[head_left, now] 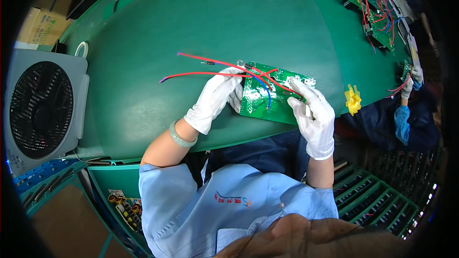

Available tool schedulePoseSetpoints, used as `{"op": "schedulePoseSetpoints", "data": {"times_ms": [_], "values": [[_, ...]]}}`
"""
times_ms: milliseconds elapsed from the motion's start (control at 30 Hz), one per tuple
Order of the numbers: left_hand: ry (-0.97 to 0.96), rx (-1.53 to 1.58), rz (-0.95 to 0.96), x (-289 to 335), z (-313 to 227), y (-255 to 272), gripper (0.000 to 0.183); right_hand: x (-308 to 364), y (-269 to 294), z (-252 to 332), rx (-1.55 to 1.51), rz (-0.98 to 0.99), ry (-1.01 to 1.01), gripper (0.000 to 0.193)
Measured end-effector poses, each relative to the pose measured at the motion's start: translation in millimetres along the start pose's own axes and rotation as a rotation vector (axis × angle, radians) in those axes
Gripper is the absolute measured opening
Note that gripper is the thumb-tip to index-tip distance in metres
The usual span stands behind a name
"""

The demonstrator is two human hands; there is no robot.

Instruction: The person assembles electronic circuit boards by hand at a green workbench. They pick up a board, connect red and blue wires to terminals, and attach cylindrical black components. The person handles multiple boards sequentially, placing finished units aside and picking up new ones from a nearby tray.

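Observation:
Both of my hands wear white gloves and hold a green circuit board (258, 102) above the green table mat, close to its near edge. My left hand (217, 96) grips the board's left edge, with some fingers hidden behind it. At the right edge, my right hand (315, 112) pinches the board, its fingertips on the face near a red wire's end. Red wires (205, 73) run from the board out to the left past my left hand. A blue wire (267, 91) bends down to the board's middle. A ring terminal (240, 63) shows at the top edge.
A grey fan (43, 105) stands at the left, beside a roll of white tape (82, 49). Yellow tape pieces (353, 100) stick to the right table edge. Wired boards (370, 12) lie far right, where a co-worker's gloved hands (412, 83) hold another board. Green racks (377, 200) stand lower right.

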State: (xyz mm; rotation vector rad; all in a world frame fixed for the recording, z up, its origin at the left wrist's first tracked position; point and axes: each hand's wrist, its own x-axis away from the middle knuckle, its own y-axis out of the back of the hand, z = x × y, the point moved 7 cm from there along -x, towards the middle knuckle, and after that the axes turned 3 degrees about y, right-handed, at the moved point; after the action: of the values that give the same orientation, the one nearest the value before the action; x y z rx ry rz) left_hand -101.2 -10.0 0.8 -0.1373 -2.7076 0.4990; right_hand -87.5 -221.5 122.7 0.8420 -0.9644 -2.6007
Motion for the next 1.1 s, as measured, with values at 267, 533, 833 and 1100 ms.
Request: {"op": "schedulePoseSetpoints", "data": {"times_ms": [267, 533, 833, 1100], "values": [[-0.104, -0.037, 0.033, -0.4, -14.0, -8.0, 0.049, -6.3, -11.7, 1.5, 0.105, 0.006, 0.158, 0.040], [-0.105, -0.004, 0.058, -8.5, -15.8, -40.3, 0.070, -2.7, 12.1, -16.6, 0.186, -0.185, 0.004, 0.031], [-0.099, -0.042, -0.018, -7.0, -19.3, -40.3, 0.070, 80.3, 18.3, -109.2, -0.422, -0.370, -0.843, 0.021], [-0.101, -0.040, 0.001, -7.3, -24.1, -43.5, 0.068, 97.6, 2.7, -116.7, -0.591, -0.409, -1.015, 0.022]]}}
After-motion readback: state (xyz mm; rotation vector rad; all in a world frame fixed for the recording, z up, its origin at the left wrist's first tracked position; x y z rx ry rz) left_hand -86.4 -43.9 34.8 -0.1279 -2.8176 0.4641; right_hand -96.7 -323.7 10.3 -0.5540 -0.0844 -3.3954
